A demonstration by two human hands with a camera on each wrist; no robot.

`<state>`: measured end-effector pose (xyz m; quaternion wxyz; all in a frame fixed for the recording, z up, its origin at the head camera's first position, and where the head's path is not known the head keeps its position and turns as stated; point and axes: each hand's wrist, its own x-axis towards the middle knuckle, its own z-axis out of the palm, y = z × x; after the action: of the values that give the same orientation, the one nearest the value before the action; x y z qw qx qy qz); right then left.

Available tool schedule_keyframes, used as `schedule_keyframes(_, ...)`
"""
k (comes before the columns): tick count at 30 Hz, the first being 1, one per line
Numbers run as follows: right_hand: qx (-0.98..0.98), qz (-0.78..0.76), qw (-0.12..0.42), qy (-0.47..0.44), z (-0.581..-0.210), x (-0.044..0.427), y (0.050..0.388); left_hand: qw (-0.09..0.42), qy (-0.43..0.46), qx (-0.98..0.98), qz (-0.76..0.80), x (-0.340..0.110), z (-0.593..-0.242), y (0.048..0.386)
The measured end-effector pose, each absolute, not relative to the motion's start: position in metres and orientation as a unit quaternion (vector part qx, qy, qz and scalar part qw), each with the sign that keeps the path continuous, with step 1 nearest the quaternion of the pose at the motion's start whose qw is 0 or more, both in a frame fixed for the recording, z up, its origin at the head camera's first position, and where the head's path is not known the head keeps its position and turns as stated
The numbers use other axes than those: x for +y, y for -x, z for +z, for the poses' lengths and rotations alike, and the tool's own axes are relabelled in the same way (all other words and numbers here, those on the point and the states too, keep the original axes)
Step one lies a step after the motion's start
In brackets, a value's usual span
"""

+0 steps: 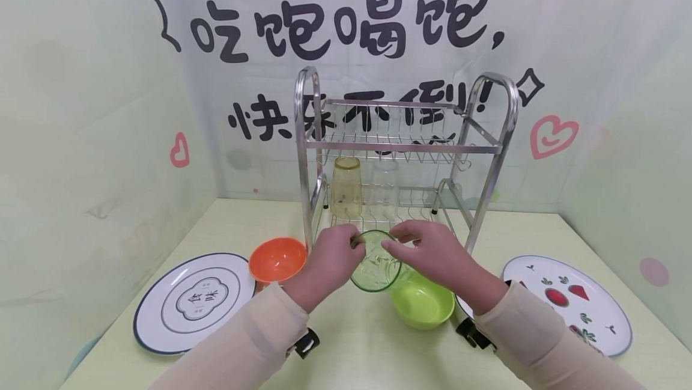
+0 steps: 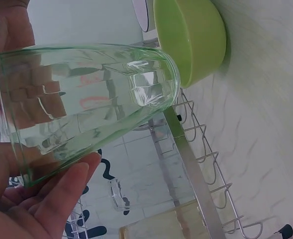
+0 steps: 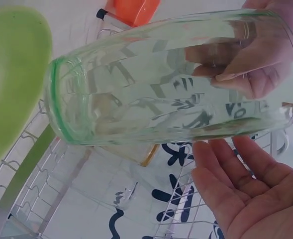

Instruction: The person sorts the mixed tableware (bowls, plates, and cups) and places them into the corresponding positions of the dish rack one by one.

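Note:
A tall green-tinted drinking glass (image 1: pixel 376 273) is held up in front of the rack, its mouth toward me. At the left of its rim, my left hand (image 1: pixel 334 258) grips the glass between thumb and fingers. My right hand (image 1: pixel 435 253) is at the opposite side, fingers loosely extended. In the right wrist view, the right fingertips (image 3: pixel 206 154) lie against or very close to the glass wall; exact contact is unclear. The left wrist view shows the glass (image 2: pixel 111 89) lengthwise, its base pointing toward a green bowl (image 2: pixel 198 42).
A two-tier metal dish rack (image 1: pixel 402 148) stands behind the hands. An amber glass (image 1: pixel 346 191) and a clear glass (image 1: pixel 384 188) stand upside down on its lower tier. An orange bowl (image 1: pixel 277 259) and a white plate (image 1: pixel 162 312) sit left; a radish-patterned plate (image 1: pixel 532 276) lies right.

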<state>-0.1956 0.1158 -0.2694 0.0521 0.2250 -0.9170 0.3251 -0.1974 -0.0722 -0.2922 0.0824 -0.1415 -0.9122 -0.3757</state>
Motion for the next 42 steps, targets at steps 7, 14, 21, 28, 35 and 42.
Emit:
schedule_keyframes(7, -0.906, 0.377, 0.05, -0.185, -0.275, 0.127, 0.196, 0.067, 0.111, -0.892, -0.434, -0.081, -0.3, 0.201)
schedule_keyframes(14, -0.908, 0.391, 0.035, -0.147, -0.284, 0.139, 0.199, 0.049, 0.071, -0.862, -0.5, -0.093, -0.305, 0.202)
schedule_keyframes(21, -0.9, 0.419, 0.01, -0.117, -0.301, 0.144, 0.2, 0.051, 0.037, -0.826, -0.56, -0.099, -0.307, 0.202)
schedule_keyframes(28, -0.894, 0.437, 0.013, -0.094, -0.31, 0.145, 0.202, 0.051, 0.015, -0.792, -0.609, -0.1, -0.307, 0.202)
schedule_keyframes(35, -0.879, 0.469, 0.002, -0.084, -0.313, 0.142, 0.206, 0.081, -0.003, -0.772, -0.63, -0.105, -0.309, 0.205)
schedule_keyframes(42, -0.852, 0.518, -0.032, -0.075, -0.315, 0.136, 0.212, 0.098, -0.018, -0.753, -0.651, -0.105, -0.307, 0.203)
